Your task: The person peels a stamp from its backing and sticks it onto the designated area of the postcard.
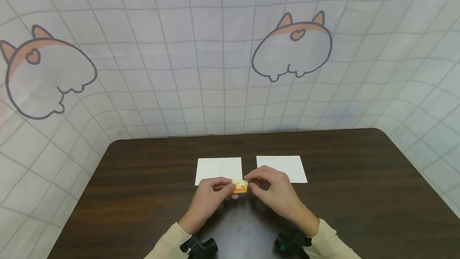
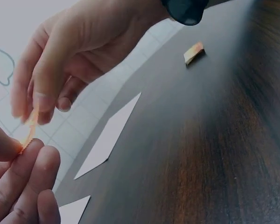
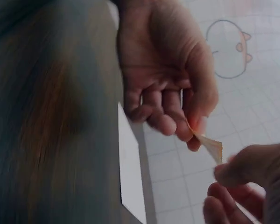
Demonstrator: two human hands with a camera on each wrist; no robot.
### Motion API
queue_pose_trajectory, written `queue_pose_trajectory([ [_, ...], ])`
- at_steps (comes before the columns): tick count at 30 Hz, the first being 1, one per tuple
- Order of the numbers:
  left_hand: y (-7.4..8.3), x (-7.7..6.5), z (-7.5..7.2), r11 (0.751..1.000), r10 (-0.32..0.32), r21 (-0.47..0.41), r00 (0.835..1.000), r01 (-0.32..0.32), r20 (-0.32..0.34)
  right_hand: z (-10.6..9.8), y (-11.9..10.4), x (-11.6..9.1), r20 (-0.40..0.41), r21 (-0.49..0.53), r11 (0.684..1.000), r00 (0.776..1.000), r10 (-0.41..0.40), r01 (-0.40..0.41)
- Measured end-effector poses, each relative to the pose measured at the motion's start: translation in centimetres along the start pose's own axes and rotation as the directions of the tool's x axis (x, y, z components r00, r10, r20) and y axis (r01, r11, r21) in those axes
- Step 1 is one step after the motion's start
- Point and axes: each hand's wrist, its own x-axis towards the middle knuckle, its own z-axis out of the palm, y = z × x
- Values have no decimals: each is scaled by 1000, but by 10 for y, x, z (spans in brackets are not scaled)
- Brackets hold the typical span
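A small yellow-orange postage stamp with a toothed edge is held up between the two hands, above the table. My left hand pinches one end of it between thumb and fingers. At the opposite end, the thumb and fingertips of my right hand pinch its edge. In the right wrist view the pale back of the stamp shows, slightly bent. Just beyond the hands lie two white rectangular papers, one on the left and one on the right, the latter partly covered by my right hand.
Another small yellow-orange piece, folded or curled, lies on the dark wooden table in the left wrist view. Behind the table hangs a white gridded curtain with cartoon animal prints. Both wrists wear black devices.
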Motion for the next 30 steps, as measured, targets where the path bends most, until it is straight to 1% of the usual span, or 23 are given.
queue_pose_trajectory([
  [2,0,0,0,1000,6,-7,1000,-6,8,2,0,-2,-7,-69,991,993,-118,117],
  [3,-1,0,1,1000,10,-13,1000,-10,13,3,0,-2,-5,-101,982,987,-163,162],
  [5,-1,0,2,1000,15,-20,1000,-15,14,4,1,-3,-1,-139,965,975,-223,220],
  [8,-1,0,5,999,21,-26,1000,-21,9,5,2,-5,-22,-182,948,963,-270,262],
  [11,-1,0,7,999,24,-35,1000,-23,5,5,4,-5,-69,-223,929,946,-316,294],
  [13,0,0,7,999,21,-39,1000,-21,3,4,4,-4,-89,-226,922,936,-340,314],
  [15,1,-1,7,999,22,-39,1000,-22,-1,4,4,-4,-91,-216,920,931,-353,327],
  [17,2,-2,7,999,26,-34,1000,-26,-4,5,4,-4,-82,-195,922,931,-355,334],
  [20,3,-3,7,998,39,-39,999,-39,-1,5,5,-4,-74,-176,930,938,-339,322],
  [23,4,-2,6,997,58,-45,998,-58,11,5,5,-2,-87,-170,935,940,-329,311],
  [25,4,-2,6,997,78,-24,997,-77,14,5,5,-1,-99,-162,938,941,-323,305],
  [27,5,-2,6,994,106,16,994,-106,1,5,4,0,-109,-154,943,943,-314,297],
  [30,6,-1,6,989,138,58,990,-136,-31,3,1,1,-120,-136,958,956,-269,253],
])
